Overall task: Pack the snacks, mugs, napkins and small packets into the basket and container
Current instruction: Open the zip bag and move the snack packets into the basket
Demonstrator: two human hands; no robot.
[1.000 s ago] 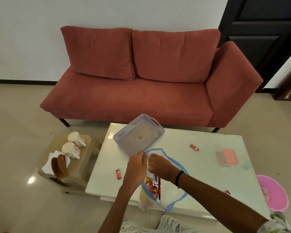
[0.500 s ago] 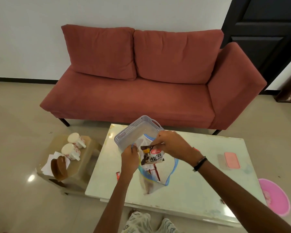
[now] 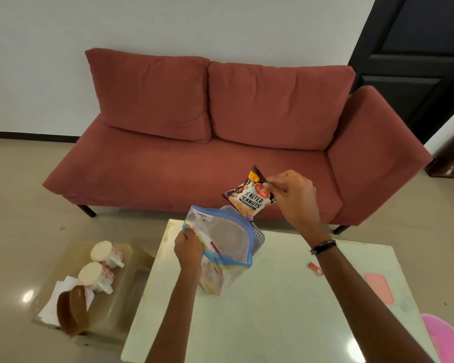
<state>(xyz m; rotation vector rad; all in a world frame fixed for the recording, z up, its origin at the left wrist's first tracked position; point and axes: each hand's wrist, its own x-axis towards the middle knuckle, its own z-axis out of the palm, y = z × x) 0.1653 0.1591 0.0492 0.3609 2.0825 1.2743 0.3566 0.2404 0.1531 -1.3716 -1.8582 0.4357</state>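
Observation:
My right hand [image 3: 292, 197] pinches a dark salted-peanuts packet [image 3: 248, 196] by its top corner, lifted above the table. My left hand [image 3: 188, 247] grips the rim of a clear zip bag [image 3: 226, 247] with a blue seal, holding it open; more snack packets lie inside. The grey perforated basket [image 3: 258, 235] stands behind the bag, mostly hidden. Two white mugs [image 3: 104, 264] lie on a low side stool beside white napkins [image 3: 53, 301] in a brown holder [image 3: 72, 313]. A small red packet [image 3: 316, 269] lies on the table to the right.
The white glass coffee table [image 3: 286, 310] holds a pink-lidded container [image 3: 379, 286] near its right edge. A red sofa [image 3: 220, 153] stands just behind the table. A pink bin [image 3: 446, 339] sits on the floor at the lower right. A dark door [image 3: 417, 61] fills the upper right.
My right hand has pulled the peanuts packet out of the zip bag and raised it up and to the right. The left hand keeps hold of the bag's rim.

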